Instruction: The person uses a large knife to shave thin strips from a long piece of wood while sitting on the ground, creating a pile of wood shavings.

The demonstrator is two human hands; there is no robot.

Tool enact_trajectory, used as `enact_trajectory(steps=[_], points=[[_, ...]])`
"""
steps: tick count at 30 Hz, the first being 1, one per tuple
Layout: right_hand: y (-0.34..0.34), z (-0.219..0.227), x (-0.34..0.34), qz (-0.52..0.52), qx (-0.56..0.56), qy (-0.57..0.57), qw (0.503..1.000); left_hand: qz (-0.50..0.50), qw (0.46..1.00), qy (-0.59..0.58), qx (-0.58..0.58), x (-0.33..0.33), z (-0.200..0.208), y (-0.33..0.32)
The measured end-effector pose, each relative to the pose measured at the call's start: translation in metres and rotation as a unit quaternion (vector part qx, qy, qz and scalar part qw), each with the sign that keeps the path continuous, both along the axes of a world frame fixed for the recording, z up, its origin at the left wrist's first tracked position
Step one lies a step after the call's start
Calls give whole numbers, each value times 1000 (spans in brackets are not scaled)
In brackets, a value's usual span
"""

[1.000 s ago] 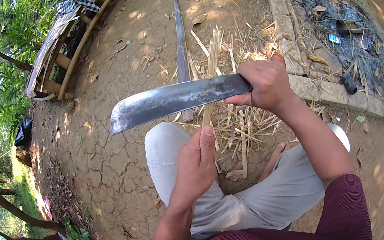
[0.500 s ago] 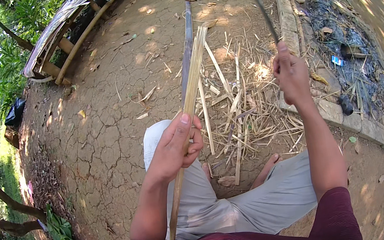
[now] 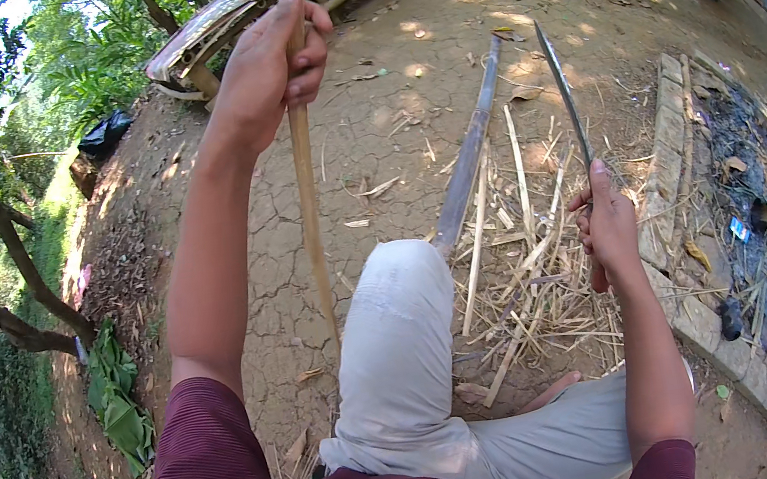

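My left hand (image 3: 266,63) is raised high and grips a long pale bamboo strip (image 3: 307,191) that hangs down toward my bent knee (image 3: 392,289). My right hand (image 3: 607,224) holds the handle of a large knife whose blade (image 3: 564,98) points up and away, seen edge-on. A longer grey bamboo slat (image 3: 470,159) lies on the ground from my knee outward. Split bamboo slivers (image 3: 533,285) are piled on the ground between my leg and my right hand.
Cracked dry earth (image 3: 367,141) surrounds me. A low stone kerb (image 3: 670,191) borders an ash-and-litter pit (image 3: 764,206) at right. A bamboo bench (image 3: 206,26) stands at the back left, trees and green leaves (image 3: 117,406) at left. My bare foot (image 3: 547,395) rests near the slivers.
My left hand has lifted the bamboo strip from knee height to high up at the top. My right hand with the knife has dropped lower and to the right.
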State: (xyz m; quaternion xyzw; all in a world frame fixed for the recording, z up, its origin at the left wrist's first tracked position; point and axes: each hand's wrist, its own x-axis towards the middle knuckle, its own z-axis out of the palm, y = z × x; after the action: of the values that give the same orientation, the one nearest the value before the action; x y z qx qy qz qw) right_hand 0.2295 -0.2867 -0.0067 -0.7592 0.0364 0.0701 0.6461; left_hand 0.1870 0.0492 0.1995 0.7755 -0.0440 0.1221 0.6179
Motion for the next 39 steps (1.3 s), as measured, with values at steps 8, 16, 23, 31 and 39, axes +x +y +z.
enact_trajectory(steps=[8, 16, 23, 31, 39], points=[[12, 13, 2, 13, 112, 77, 991, -108, 970, -196, -96, 14, 95, 17], [-6, 13, -7, 5, 96, 78, 992, -214, 937, -215, -173, 0, 85, -41], [-24, 6, -19, 29, 80, 92, 992, -317, 917, -222, -99, -54, 142, -79], [-18, 9, -21, 52, 32, 52, 997, -28, 942, -320, -96, -32, 98, -98], [-21, 13, -73, 74, -72, -24, 994, 86, 920, -347, -159, 1, 12, -115]])
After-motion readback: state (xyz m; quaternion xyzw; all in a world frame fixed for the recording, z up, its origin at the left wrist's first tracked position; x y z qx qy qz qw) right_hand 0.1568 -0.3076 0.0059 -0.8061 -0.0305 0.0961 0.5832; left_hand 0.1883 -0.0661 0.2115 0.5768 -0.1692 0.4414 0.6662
